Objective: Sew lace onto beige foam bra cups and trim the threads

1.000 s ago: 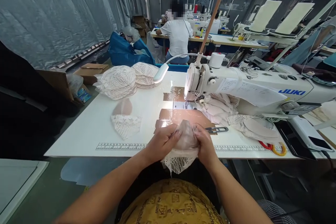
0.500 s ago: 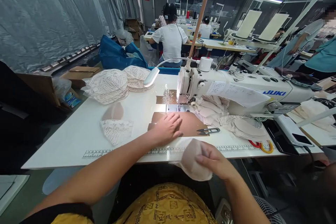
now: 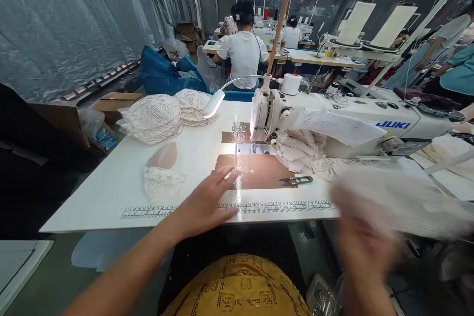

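Observation:
My left hand [image 3: 209, 202] hovers with spread fingers over the table's front, near a brown sheet [image 3: 262, 170]. Nothing is in it. At the right, my right hand [image 3: 368, 242] is smeared by motion, with a pale fabric piece [image 3: 400, 202] in its grip; the cloth stretches sideways in a blur. Behind the sheet stands a white sewing machine [image 3: 344, 118], its needle area lit. Black thread snips [image 3: 296, 180] lie on the sheet's right edge. On the left, a beige and white lace piece [image 3: 163, 170] rests flat on the table.
Stacks of white lace pieces [image 3: 153, 116] sit at the table's back left. Beige fabric pieces [image 3: 299, 150] are heaped under the machine's arm. A small lamp [image 3: 214, 103] reaches over the table. Ahead, a person in a white shirt [image 3: 242, 54] sits at another table.
My right hand has swept right and the fabric piece in it has swung out past the table's front. My left hand has drawn back left off the brown sheet.

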The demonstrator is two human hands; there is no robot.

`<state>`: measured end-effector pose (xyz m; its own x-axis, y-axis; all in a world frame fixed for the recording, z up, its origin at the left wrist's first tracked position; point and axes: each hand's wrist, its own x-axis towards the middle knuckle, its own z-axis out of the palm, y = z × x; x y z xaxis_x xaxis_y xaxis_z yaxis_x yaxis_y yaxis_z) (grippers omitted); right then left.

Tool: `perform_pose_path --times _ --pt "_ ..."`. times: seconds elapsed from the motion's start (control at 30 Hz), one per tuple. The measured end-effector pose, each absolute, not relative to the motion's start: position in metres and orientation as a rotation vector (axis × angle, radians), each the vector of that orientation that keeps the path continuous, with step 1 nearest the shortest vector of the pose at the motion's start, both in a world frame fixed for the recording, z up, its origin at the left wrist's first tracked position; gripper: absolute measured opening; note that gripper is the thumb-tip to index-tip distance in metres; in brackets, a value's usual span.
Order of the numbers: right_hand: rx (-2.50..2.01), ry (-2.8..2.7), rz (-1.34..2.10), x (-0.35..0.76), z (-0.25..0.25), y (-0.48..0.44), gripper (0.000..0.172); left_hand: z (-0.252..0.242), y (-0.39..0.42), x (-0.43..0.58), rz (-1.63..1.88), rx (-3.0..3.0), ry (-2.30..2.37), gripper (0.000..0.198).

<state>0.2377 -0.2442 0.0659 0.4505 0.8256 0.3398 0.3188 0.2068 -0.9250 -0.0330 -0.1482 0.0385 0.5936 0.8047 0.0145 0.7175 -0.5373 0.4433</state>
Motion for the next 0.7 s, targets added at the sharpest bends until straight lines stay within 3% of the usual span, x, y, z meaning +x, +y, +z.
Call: perform_pose_path --times 0.07,0.13,0.2,0.3,0.43,0.5,0.57,0.63,0.7 --pt "-1.263 -1.363 0.657 0.206 0.044 -0.227 0.021 0.044 -0.167 -0.029 0.370 2.342 0.990 0.081" --pt "-1.046 -1.886 0.980 0.185 0.031 -0.216 0.006 0.044 -0.180 -0.028 0.350 2.192 0.810 0.074" --pt "-0.934 -2.057 0.934 0.177 0.027 -0.214 0.019 0.039 -0.189 -0.030 0.374 2.048 0.796 0.050" --pt "-0.837 -1.945 0.598 0.186 0.033 -0.216 0.026 0.025 -0.199 -0.043 0.502 1.954 1.044 0.020" --pt "-1.010 -1.661 0.434 0.202 0.038 -0.215 0.024 0.015 -0.214 -0.060 0.515 1.743 1.075 0.038" --pt "-1.119 -1.674 0.776 0.201 0.032 -0.212 0.014 0.020 -0.220 -0.061 0.461 1.592 0.793 0.036" --pt "-1.130 -1.661 1.339 0.196 0.022 -0.210 0.006 0.027 -0.223 -0.059 0.430 1.505 0.570 0.034" --pt "-1.062 -1.499 1.772 0.189 0.010 -0.212 0.013 0.032 -0.223 -0.055 0.481 1.532 0.578 0.052" --pt "-0.978 -1.305 1.985 0.182 0.000 -0.216 0.022 0.033 -0.219 -0.050 0.580 1.635 0.757 0.069"
